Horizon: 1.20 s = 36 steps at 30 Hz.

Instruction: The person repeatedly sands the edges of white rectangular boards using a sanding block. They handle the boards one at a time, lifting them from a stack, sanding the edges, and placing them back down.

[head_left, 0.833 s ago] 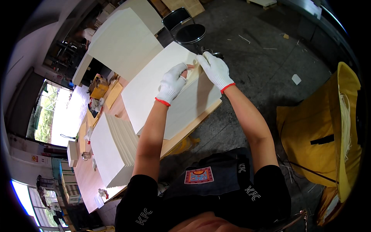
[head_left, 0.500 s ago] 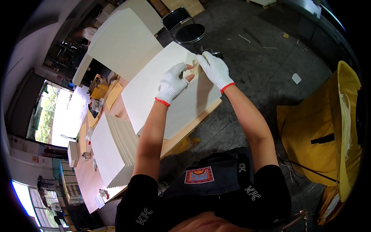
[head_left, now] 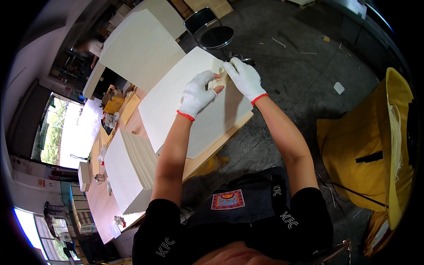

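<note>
Large cream paper sheet (head_left: 198,101): flat on the long wooden workbench (head_left: 207,154), far corner lifted; left white-gloved hand (head_left: 197,94) and right white-gloved hand (head_left: 244,78) both pinch that corner, apparently to peel it free; fanned cream paper stack (head_left: 128,170) left of sheet; black round stool (head_left: 215,36) beyond.

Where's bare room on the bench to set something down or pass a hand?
Free: the near half of the big cream sheet, between the left hand and the bench edge. Crowded: the far corner, where left and right hand pinch a folded bit; the paper stack on the left; small clutter beyond it.
</note>
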Available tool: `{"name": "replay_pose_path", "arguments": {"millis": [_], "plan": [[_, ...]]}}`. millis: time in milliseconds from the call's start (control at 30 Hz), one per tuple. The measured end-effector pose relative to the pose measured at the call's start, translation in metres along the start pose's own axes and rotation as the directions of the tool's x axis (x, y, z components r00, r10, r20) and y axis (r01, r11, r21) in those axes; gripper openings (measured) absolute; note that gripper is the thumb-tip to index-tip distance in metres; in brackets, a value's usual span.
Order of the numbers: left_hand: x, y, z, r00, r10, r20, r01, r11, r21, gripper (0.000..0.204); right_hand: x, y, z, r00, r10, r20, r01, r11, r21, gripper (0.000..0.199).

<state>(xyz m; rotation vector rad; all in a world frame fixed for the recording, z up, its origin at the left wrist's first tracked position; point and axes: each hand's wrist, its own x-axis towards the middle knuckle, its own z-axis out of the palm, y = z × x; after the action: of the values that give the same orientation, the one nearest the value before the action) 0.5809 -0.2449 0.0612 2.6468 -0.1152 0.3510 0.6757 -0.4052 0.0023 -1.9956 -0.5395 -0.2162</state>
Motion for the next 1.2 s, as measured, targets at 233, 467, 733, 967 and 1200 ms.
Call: {"name": "replay_pose_path", "arguments": {"millis": [233,467,733,967,1200], "plan": [[0.002,-0.001,-0.001,1.000,-0.020,0.011,0.020,0.999,-0.033,0.038,0.000,-0.001,-0.001,1.000,0.018,0.018,-0.018,1.000,-0.007,0.051],[0.001,-0.009,0.003,0.998,-0.050,-0.035,0.046,0.993,-0.107,0.028,-0.003,-0.009,-0.007,0.998,0.042,0.045,-0.044,0.997,0.059,0.051],[0.001,-0.001,0.002,0.999,-0.017,0.037,0.019,0.999,-0.041,0.032,-0.001,0.001,0.002,1.000,0.025,-0.015,-0.024,0.998,0.050,0.048],[0.000,-0.001,0.002,1.000,0.021,-0.017,-0.020,0.999,0.025,0.039,-0.003,0.000,0.000,0.998,0.054,-0.006,-0.054,0.996,0.069,0.048],[0.003,-0.012,0.006,0.999,-0.025,0.031,0.027,0.997,-0.077,0.040,0.000,0.000,-0.009,0.998,0.057,0.014,-0.058,0.993,0.099,0.054]]}}
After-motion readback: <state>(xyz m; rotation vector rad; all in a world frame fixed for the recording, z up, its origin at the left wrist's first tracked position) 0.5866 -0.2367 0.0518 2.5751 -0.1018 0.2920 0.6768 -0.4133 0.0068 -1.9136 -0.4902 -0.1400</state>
